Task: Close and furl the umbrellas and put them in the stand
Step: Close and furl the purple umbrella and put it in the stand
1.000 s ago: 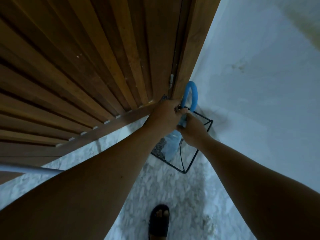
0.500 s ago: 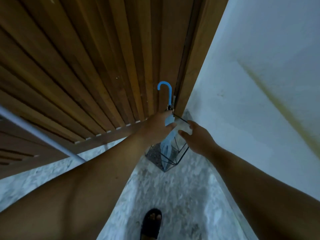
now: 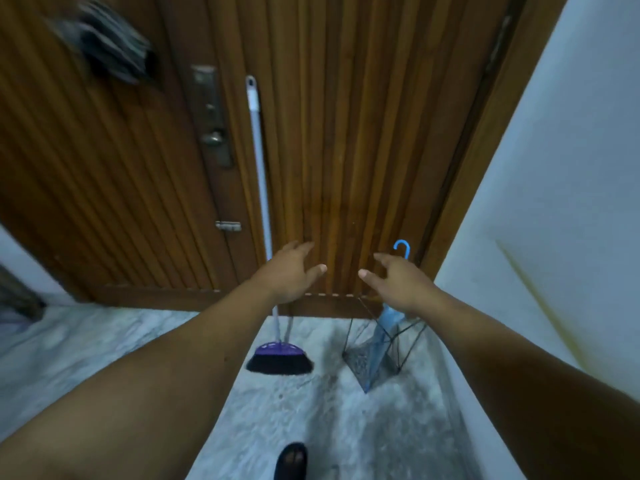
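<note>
1. The furled blue umbrella (image 3: 386, 336) stands tip-down in the wire stand (image 3: 403, 353) by the door corner.
2. Left hand (image 3: 291, 273) and right hand (image 3: 398, 280) hover spread, holding nothing.
3. It looks light, with soft fabric; the stiff hooked handle (image 3: 402, 248) is likely the best hold.

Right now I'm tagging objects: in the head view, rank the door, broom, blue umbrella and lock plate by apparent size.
1. door
2. broom, long handle
3. blue umbrella, partly hidden by the right hand
4. lock plate
</note>
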